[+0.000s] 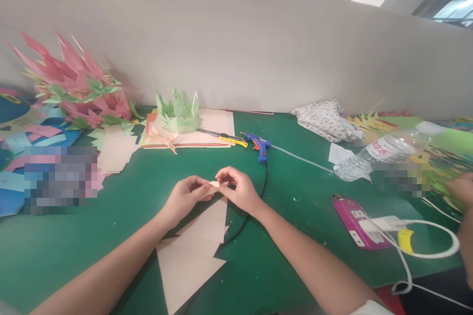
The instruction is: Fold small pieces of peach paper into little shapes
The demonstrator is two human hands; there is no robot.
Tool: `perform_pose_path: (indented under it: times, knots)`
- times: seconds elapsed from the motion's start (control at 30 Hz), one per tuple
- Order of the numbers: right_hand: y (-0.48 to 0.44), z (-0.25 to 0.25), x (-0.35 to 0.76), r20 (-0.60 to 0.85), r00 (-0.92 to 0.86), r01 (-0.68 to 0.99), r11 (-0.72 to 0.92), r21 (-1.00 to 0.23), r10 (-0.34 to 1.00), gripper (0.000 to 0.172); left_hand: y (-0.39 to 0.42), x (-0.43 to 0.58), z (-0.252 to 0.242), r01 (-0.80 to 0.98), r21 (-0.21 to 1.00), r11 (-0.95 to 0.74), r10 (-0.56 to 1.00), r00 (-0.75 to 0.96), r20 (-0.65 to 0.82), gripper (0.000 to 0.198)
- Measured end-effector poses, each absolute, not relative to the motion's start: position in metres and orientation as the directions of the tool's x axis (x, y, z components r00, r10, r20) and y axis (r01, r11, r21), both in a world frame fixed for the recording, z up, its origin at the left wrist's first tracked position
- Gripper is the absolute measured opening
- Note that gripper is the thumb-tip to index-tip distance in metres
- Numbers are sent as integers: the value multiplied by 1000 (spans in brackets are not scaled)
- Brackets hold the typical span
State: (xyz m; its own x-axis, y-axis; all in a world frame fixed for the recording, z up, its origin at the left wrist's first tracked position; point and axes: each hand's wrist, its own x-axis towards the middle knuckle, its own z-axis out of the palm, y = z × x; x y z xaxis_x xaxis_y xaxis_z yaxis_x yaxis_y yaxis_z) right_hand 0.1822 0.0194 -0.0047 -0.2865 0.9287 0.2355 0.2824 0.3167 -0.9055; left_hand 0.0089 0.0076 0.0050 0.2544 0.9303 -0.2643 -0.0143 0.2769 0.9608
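Between the fingertips of both hands is a small pale piece of folded paper [214,184]. My left hand [188,196] pinches it from the left, and my right hand [238,189] pinches it from the right. Part of the piece is hidden behind the fingers. Below the hands lie several pale cut paper sheets [188,266] with pointed corners, overlapping on the green table [121,246]. Beyond the hands rest a blue glue gun [260,145] with a black cord and a yellow-handled cutter [232,139].
A green paper crown [179,113] stands on stacked paper sheets [218,120]. Pink paper crowns [81,83] are piled at left. On the right are a plastic bottle [384,152], a purple power strip [360,224] with white cables, a patterned cloth [327,120], and another person's hand [461,189].
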Motion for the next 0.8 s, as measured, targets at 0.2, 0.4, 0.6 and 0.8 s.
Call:
perform_pose_path:
  times: [0.2,0.4,0.6,0.8]
  knots:
    - [17,-1,181,271,-274,372,361,-855,923,19,8,12,6,-97,951,294,944,182,-274,27]
    - [14,0,175,360,-293,459,461,-760,886,8,7,13,6,-146,951,274,953,175,-248,28]
    - [12,0,176,519,-363,580,624,-524,773,9,6,16,7,-181,949,259,957,184,-226,26]
    - [14,-2,181,551,-497,633,714,-298,670,20,5,15,8,-190,943,274,956,163,-244,21]
